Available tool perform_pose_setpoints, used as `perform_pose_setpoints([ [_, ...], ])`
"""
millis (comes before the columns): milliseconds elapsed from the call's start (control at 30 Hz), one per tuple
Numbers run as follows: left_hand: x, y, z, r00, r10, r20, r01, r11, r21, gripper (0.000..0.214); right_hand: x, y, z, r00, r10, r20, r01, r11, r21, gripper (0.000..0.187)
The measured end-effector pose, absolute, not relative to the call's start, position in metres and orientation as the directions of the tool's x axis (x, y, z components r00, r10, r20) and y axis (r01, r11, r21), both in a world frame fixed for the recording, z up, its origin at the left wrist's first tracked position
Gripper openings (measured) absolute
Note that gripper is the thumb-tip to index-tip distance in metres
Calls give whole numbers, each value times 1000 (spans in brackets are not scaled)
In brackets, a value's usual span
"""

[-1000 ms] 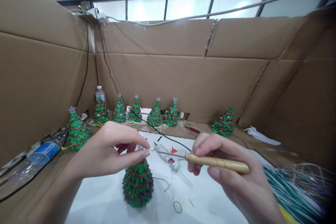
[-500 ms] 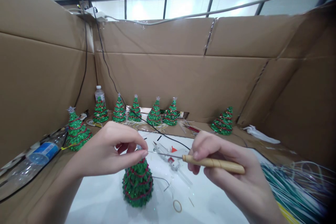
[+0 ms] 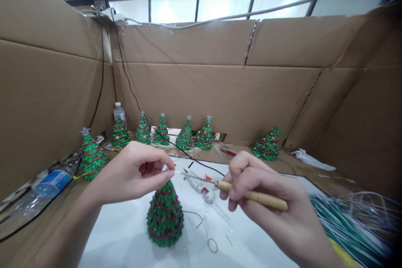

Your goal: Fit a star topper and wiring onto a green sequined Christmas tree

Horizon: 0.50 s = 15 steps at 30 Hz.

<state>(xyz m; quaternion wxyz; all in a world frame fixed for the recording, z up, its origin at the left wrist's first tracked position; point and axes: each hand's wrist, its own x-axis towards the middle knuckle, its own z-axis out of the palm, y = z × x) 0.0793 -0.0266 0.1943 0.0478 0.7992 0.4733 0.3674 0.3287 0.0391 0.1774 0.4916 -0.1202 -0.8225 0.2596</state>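
Note:
A small green beaded Christmas tree (image 3: 165, 215) with red garland stands on the white table top (image 3: 125, 238) in front of me. My left hand (image 3: 132, 173) hovers just above its tip, thumb and forefinger pinched on something tiny that I cannot make out. My right hand (image 3: 266, 205) grips a wooden-handled awl (image 3: 251, 196). Its thin metal needle points left and reaches the pinched fingertips of my left hand.
Several finished beaded trees (image 3: 185, 135) line the back by the cardboard wall; one (image 3: 92, 155) stands left, another (image 3: 266, 145) right. A plastic bottle (image 3: 47, 184) lies at left. Green and white strands (image 3: 351, 226) pile at right. A glue gun (image 3: 201, 186) and rubber band (image 3: 212, 246) lie near.
My left hand has lifted off the tree's tip, so the top now shows. My right hand and the awl have shifted left and tilted, handle end lower.

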Motion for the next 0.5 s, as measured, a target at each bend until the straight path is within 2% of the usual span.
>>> perform_pose_setpoints([
  [167, 78, -24, 195, 193, 838, 510, 735, -468, 491, 14, 329, 40, 179, -479, 460, 748, -41, 839, -542, 25],
  [233, 75, -20, 194, 131, 852, 507, 785, -401, 471, 17, 329, 40, 180, -472, 468, 747, -41, 835, -549, 25],
  [367, 65, -8, 193, -25, 835, 550, 918, -199, 344, 22, 329, 41, 179, -466, 480, 743, -39, 828, -559, 25],
  [500, 52, 4, 194, -233, 803, 548, 971, 157, 182, 33, 329, 40, 178, -457, 481, 748, -45, 827, -560, 25],
])
